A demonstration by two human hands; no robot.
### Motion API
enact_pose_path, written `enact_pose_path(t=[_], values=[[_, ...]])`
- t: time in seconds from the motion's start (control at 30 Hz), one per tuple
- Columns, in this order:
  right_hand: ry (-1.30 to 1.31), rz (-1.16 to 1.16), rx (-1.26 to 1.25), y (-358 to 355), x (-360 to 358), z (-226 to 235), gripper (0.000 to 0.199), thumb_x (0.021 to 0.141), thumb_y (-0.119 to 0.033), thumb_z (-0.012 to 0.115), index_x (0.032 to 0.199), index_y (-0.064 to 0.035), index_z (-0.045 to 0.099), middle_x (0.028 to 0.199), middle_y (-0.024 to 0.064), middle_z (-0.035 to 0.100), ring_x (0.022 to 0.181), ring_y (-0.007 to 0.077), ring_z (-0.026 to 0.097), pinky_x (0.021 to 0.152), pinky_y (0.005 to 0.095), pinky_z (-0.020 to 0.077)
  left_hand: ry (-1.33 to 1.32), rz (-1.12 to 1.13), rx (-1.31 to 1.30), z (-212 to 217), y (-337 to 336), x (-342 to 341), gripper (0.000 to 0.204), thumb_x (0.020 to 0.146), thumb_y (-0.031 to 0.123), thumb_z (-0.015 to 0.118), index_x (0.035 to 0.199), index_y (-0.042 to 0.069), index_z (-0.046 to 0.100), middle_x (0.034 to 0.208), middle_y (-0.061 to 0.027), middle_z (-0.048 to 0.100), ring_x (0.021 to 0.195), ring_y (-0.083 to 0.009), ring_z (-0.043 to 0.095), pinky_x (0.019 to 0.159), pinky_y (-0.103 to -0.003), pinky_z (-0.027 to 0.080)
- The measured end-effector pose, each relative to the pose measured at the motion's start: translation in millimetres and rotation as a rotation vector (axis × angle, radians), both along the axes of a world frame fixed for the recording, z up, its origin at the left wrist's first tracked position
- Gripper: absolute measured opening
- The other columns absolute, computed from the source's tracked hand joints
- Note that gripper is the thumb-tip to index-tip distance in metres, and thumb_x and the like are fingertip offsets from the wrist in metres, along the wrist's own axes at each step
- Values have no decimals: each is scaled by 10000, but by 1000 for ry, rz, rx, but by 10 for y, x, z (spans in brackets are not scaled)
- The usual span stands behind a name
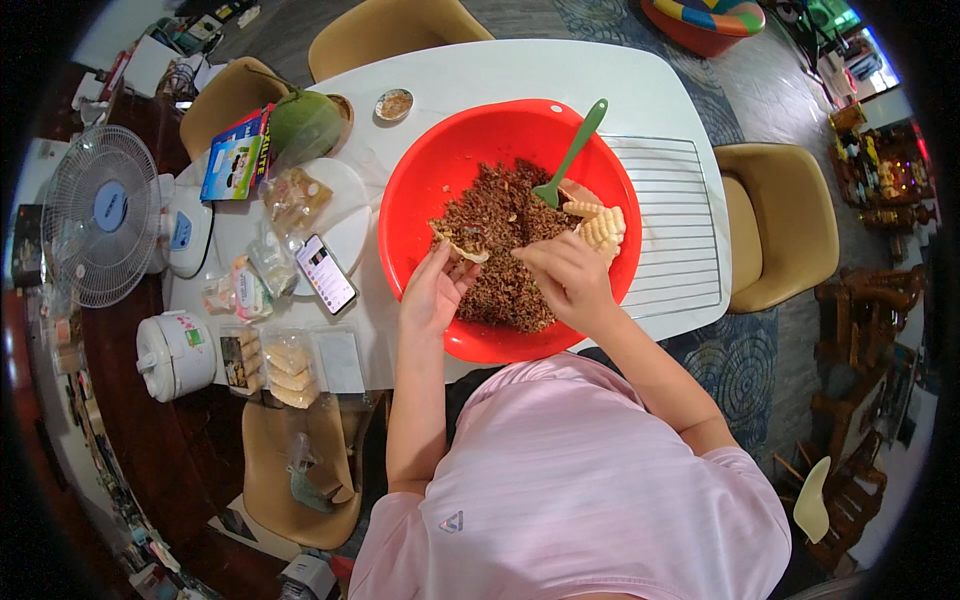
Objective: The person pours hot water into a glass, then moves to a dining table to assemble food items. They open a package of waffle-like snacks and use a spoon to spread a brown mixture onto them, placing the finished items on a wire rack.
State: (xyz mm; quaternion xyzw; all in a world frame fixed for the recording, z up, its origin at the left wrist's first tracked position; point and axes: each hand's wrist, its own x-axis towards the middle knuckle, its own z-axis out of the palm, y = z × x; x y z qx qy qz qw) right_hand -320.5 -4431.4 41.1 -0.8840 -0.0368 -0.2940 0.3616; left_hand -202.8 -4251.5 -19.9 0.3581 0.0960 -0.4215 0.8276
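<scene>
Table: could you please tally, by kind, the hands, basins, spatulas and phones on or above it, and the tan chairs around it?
Left hand and right hand: 2
Red basin: 1
Green spatula: 1
Phone: 1
Tan chairs: 4
Total: 9

We observed the left hand (437,288) holding a pale curved piece (468,252) over brown crumbly mixture (505,300) in a red basin (425,160); the right hand (572,280) was near, fingers bunched.
</scene>
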Motion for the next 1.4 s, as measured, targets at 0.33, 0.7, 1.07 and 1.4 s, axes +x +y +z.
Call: enact_pose_path(t=[0.33, 0.7, 1.07, 1.4], values=[[-68, 30, -157, 61, -223, -177, 376, 675, -4, 663, 1049, -48, 652, 926, 63, 659, 703, 216, 554, 608, 318, 470, 62, 17, -26, -97, -47, -7, 219, 934, 201, 551, 1091, 49, 575, 992, -65, 621, 936, -188, 596, 826, -336, 529], [-15, -183, 213, 41, -424, 23, 197, 801, 1, 610, 986, -27, 672, 838, 65, 679, 677, 197, 554, 613, 290, 438, -43, 104, 6, -87, -50, -56, 228, 938, 190, 545, 1133, 72, 550, 994, -54, 619, 909, -166, 599, 824, -332, 521], [218, -215, 1410, -154, -100, -184, 209, 929, -153, 532, 1005, 6, 643, 822, 49, 667, 653, 57, 515, 612, 199, 411, -71, 57, -29, -45, -68, -208, 250, 961, 180, 502, 1191, 86, 529, 1065, -48, 620, 906, -162, 615, 754, -313, 510], [409, -186, 1747, -232, -100, -505, 193, 907, -192, 543, 979, -39, 636, 743, -29, 574, 660, 70, 507, 610, 207, 414, -9, -21, -139, 60, -83, -262, 322, 985, 201, 428, 1277, 71, 467, 1150, -74, 577, 949, -183, 583, 806, -341, 506]])
